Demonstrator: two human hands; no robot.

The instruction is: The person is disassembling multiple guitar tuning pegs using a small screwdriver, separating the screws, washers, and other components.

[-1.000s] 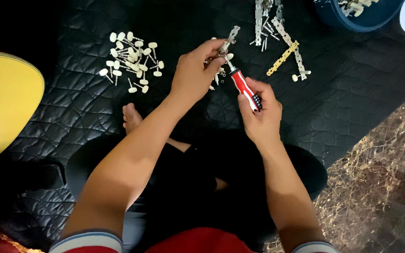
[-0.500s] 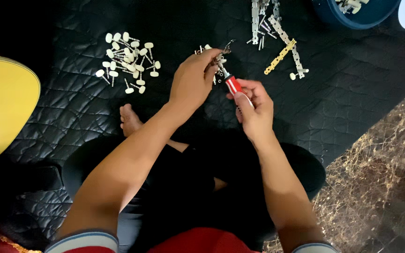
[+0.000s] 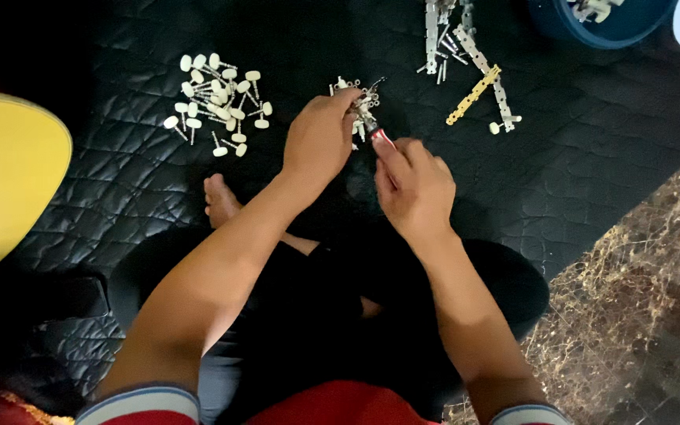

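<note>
Now we pinch a small metal part (image 3: 365, 106) in our left hand (image 3: 320, 142) to keep it steady, while our right hand (image 3: 415, 185) grips a red-handled screwdriver (image 3: 382, 138) against it.

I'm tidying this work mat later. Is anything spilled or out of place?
Nothing spilled or damaged. White-capped pegs lie in a loose heap left of the hands, and metal strips lie crisscrossed near the blue bowl.

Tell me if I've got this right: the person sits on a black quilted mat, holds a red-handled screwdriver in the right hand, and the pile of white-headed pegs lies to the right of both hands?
Not quite. The head view shows the white-headed pegs lying to the left of both hands, beyond the left hand. The rest holds: black quilted mat, red-handled screwdriver in the right hand.
</note>
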